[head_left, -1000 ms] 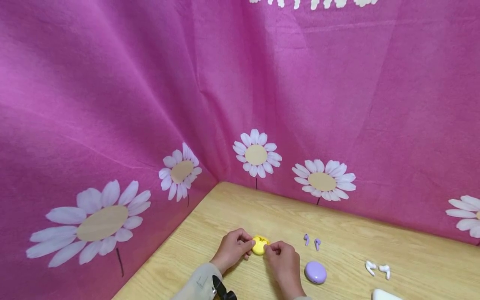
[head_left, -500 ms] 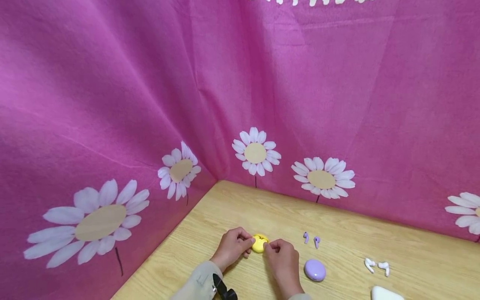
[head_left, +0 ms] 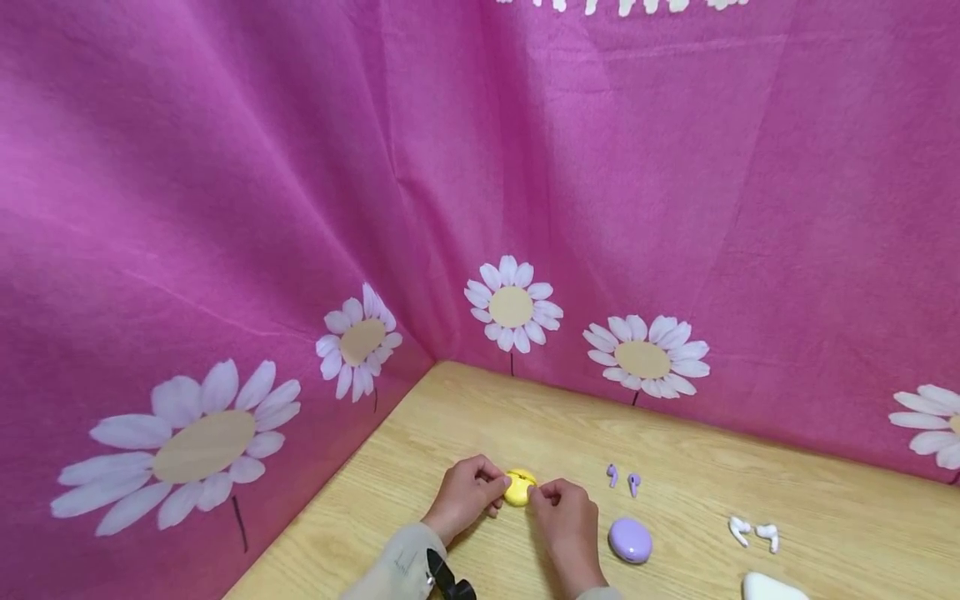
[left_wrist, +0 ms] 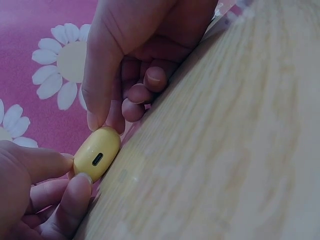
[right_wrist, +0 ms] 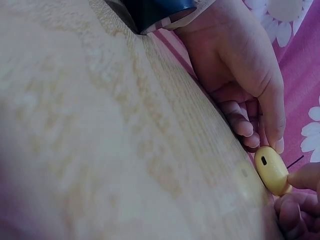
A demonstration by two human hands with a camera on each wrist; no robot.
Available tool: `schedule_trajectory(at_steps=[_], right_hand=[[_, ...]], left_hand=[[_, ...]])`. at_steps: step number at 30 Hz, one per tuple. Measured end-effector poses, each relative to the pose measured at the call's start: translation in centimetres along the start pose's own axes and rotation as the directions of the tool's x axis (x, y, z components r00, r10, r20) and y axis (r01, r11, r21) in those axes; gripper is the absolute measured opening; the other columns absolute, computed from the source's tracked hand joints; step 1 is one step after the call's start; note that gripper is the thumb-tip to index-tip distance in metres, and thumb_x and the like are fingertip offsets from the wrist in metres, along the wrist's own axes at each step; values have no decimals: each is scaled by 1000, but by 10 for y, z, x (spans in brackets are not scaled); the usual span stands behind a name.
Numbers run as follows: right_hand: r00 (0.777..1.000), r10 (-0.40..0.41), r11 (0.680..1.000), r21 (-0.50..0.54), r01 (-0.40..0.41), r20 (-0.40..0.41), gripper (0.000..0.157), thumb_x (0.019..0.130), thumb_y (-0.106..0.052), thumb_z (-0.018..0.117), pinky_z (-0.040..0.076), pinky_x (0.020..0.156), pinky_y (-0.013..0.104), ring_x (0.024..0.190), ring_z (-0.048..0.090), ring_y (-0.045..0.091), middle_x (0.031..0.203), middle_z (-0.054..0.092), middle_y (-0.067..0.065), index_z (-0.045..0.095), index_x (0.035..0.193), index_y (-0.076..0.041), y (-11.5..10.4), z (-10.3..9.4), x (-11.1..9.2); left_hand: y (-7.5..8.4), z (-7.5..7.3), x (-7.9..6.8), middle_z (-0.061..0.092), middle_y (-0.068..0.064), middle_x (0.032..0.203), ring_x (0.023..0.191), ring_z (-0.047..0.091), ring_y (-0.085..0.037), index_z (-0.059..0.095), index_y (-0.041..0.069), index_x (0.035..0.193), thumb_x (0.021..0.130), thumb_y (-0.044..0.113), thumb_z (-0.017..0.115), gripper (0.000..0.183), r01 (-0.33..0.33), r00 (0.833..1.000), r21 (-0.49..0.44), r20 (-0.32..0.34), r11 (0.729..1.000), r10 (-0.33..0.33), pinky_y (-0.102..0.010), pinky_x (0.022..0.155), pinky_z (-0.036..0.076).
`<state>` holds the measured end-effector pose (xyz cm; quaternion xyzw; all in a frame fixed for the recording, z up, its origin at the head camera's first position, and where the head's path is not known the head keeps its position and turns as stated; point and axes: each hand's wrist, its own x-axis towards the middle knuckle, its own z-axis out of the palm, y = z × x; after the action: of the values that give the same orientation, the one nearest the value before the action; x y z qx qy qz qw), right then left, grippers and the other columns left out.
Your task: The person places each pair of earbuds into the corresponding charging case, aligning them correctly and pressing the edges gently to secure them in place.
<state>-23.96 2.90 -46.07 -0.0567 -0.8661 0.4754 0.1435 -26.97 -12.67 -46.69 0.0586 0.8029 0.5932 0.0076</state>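
A small yellow earbud case (head_left: pixel 517 492) is held between both hands on the wooden table. Its rounded back, with a dark charging port, shows in the left wrist view; a narrow dark gap runs below its lid in the head view. My left hand (head_left: pixel 463 500) pinches the case's left side between thumb and finger. From the right, my right hand (head_left: pixel 567 529) pinches the opposite side the same way. In the right wrist view the case (right_wrist: pixel 272 172) lies low against the tabletop. Whatever is inside it cannot be seen.
Two purple earbuds (head_left: pixel 634 485) and a round purple case (head_left: pixel 631 540) lie right of the hands. Farther right are two white earbuds (head_left: pixel 768 537) and a white case (head_left: pixel 772 587), cut off by the frame. A pink daisy-print curtain (head_left: pixel 675 208) borders the table.
The yellow case's lid has come down toward its body, narrowing the opening. Both hands have kept their grip and stayed nearly in place.
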Motion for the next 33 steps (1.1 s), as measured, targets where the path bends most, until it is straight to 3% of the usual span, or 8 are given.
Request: schedule_trajectory(at_steps=[10,19,33], right_hand=[[1000,-7,1000,4,8,-20,13,80,-17,72,41,55,27,58,49,12,62,57,-4,69,70,-9,2,-2,-2],[999,-37,999,7,37,-8,9,80,-15,72,43,56,27,60,52,10,64,60,-4,72,74,-9,5,0,-4],[999,-49,998,35,49,7,11,83,-16,71,49,64,31,70,59,13,71,68,-2,76,80,-7,2,-5,0]], left_hand=[[1,3,0,62,-4,69,56,58,-12,61,3,85,88,12,70,13,-1,1000,8,0,1000,1,-25,52,55],[2,5,-7,61,-4,63,50,56,-10,59,1,81,85,11,73,17,-35,998,11,-46,999,35,-23,48,53],[2,5,-2,63,-3,62,49,59,-10,61,3,80,83,15,74,18,-42,996,33,-81,999,44,-25,50,55]])
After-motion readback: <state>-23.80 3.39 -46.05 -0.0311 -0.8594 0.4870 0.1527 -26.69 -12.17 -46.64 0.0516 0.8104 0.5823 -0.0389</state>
